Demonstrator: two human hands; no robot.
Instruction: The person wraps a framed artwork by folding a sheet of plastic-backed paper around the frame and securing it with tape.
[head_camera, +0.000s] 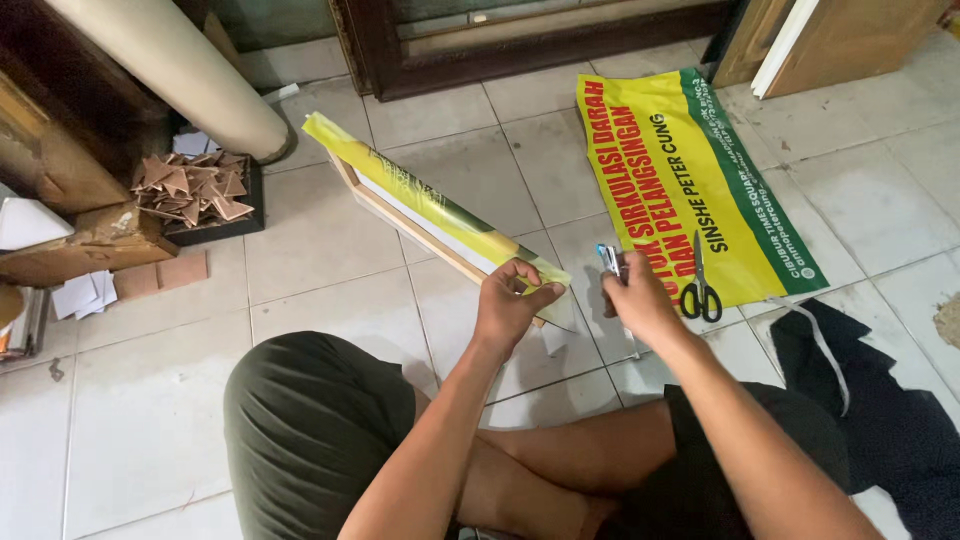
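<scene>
At frame centre, the left hand (508, 300) pinches the yellow banner (440, 215) taut over the near corner of the wooden frame (400, 222), while the right hand (640, 298), just beside it, grips a stapler (608, 260) to bear on that corner.

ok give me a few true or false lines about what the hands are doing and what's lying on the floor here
1. The left hand pinches the end of a wooden frame wrapped in yellow printed sheet. True.
2. The scissors are in the right hand. False: they lie on the yellow banner spread on the tiled floor; the right hand holds a small bluish tool whose kind I cannot tell.
3. The banner lies flat on the tiles. True.
4. The brown triangular pieces are scattered across the person's lap. False: they sit piled in a dark tray by the large cardboard tube.
5. A dark cloth lies beside the person's right arm. True.
</scene>
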